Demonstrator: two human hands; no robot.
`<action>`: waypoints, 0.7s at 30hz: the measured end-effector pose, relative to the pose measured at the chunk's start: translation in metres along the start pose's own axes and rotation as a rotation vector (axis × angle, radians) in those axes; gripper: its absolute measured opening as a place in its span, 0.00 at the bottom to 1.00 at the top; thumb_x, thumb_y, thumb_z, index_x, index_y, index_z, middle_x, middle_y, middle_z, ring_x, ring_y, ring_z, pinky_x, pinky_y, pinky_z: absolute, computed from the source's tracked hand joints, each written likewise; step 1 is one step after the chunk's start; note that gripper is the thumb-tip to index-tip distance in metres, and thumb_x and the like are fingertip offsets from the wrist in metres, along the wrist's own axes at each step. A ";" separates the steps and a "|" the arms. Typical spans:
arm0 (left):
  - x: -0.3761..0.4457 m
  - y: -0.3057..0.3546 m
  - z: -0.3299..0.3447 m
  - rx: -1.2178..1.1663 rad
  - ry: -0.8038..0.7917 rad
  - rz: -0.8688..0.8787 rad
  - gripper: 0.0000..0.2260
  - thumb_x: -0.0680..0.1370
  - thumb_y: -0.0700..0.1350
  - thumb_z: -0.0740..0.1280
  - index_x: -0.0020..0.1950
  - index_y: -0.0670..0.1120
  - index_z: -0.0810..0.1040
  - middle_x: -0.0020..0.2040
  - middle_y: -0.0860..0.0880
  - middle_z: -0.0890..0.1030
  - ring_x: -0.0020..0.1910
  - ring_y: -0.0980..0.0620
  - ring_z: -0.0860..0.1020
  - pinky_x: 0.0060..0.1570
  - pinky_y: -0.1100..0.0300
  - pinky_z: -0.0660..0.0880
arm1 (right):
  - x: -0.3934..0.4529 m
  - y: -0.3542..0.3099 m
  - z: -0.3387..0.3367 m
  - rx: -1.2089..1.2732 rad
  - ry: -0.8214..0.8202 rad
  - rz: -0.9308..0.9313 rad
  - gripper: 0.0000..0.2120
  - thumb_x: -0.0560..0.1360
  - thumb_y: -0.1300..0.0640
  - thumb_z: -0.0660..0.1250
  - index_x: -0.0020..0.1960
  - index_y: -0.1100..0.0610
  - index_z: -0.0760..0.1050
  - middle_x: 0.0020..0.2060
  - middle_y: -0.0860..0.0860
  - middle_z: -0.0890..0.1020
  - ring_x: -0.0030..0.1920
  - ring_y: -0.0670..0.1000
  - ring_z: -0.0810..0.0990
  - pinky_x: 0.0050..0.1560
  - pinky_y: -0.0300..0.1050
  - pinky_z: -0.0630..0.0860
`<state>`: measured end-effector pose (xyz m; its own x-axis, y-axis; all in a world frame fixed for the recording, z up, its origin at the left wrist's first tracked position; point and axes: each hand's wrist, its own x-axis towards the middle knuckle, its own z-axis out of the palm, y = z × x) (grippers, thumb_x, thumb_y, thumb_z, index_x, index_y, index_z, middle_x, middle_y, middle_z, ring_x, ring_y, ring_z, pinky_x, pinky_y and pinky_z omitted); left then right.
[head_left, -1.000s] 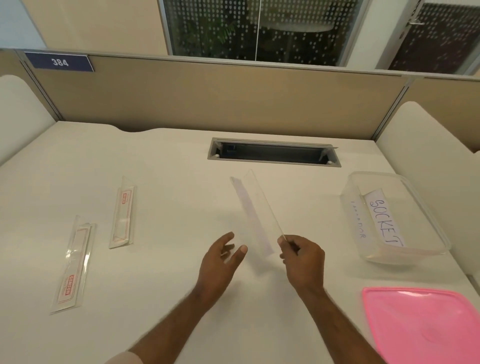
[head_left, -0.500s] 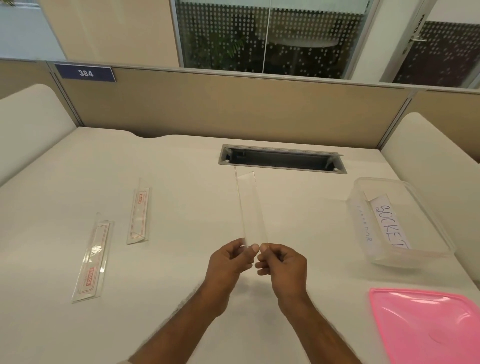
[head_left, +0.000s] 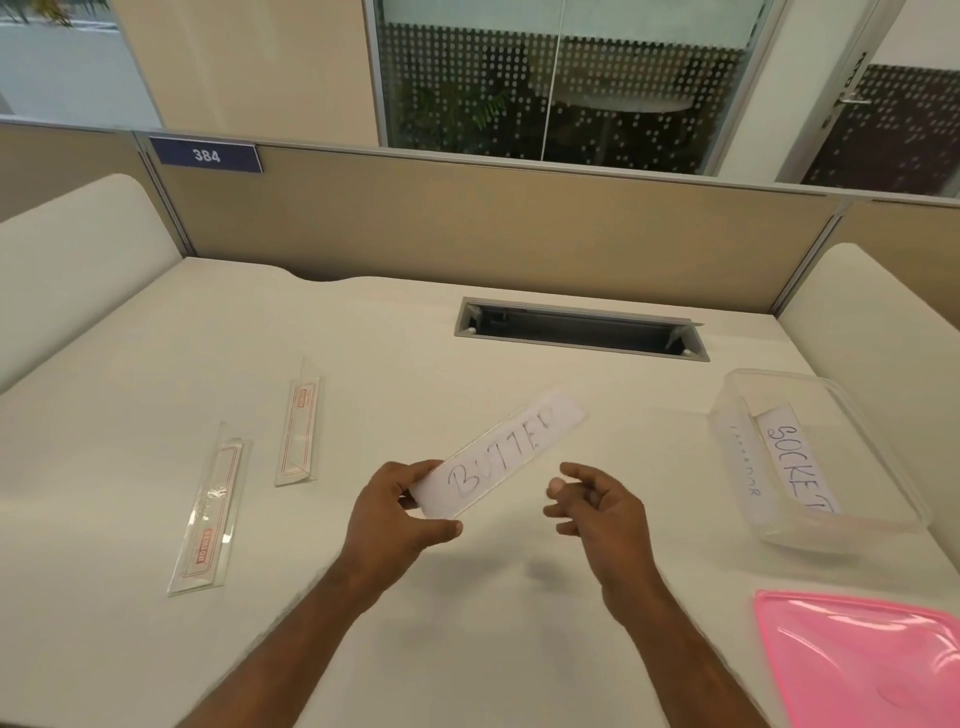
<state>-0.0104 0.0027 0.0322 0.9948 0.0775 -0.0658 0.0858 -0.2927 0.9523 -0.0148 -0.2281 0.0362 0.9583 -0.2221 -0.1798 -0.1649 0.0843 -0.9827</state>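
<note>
Pink lid (head_left: 857, 660): lay flat at the near right corner of the desk (head_left: 130, 415), off its container.
Left hand (head_left: 395, 514): gripped the near end of the BUTTER strip (head_left: 498, 457), thumb underneath and fingers curled over the top edge.
Right hand (head_left: 597, 506): hung just right of the strip and apart from it, fingers loosely spread and holding nothing.
BUTTER strip: was held above the desk between the two hands, slanting up and away to the right. Its lettered face was toward the camera and its last letter was blurred. Whether a clear cover wrapped it could not be told.
Near sleeve (head_left: 208, 514): a clear plastic sleeve with a red-printed insert lay well left of the hands.
Far sleeve (head_left: 300, 431): a second one like it lay just beyond the first, apart from it.
Container (head_left: 831, 535): a clear tub stood to the right, holding a SOCKET slip (head_left: 797, 467) and a fainter slip (head_left: 743, 462) beside it.
Cable slot (head_left: 579, 330): sat open in the desk beyond the strip.
Sign (head_left: 206, 155): read 384 on the partition at the back.
Done, as it looked: one lettered strip was out of the tub and in hand.
Left, as it looked: both sleeves on the desk seemed untouched, and two slips still waited in the tub. The work appeared to be at an early stage.
</note>
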 end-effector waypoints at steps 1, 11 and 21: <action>0.000 0.000 -0.004 0.038 -0.007 0.022 0.29 0.58 0.41 0.83 0.53 0.62 0.81 0.49 0.57 0.79 0.48 0.59 0.80 0.45 0.67 0.75 | 0.002 -0.003 -0.004 0.011 -0.001 -0.020 0.12 0.73 0.59 0.73 0.55 0.52 0.79 0.39 0.52 0.85 0.41 0.52 0.85 0.37 0.40 0.78; 0.006 0.015 -0.036 0.233 -0.088 0.156 0.30 0.59 0.37 0.82 0.58 0.56 0.81 0.49 0.54 0.78 0.50 0.58 0.80 0.46 0.74 0.73 | 0.018 -0.026 -0.032 -0.390 -0.117 -0.267 0.41 0.66 0.57 0.79 0.71 0.36 0.63 0.58 0.36 0.75 0.53 0.39 0.78 0.43 0.36 0.78; 0.016 0.046 -0.063 0.337 -0.194 0.255 0.30 0.61 0.36 0.81 0.59 0.55 0.82 0.50 0.54 0.78 0.51 0.61 0.79 0.50 0.76 0.71 | 0.022 -0.057 -0.039 -0.676 -0.292 -0.467 0.35 0.63 0.52 0.81 0.61 0.29 0.68 0.55 0.29 0.75 0.54 0.39 0.74 0.44 0.37 0.76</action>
<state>0.0060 0.0509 0.0934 0.9756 -0.2072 0.0732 -0.1819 -0.5749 0.7978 0.0062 -0.2757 0.0864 0.9687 0.1752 0.1757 0.2452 -0.5684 -0.7854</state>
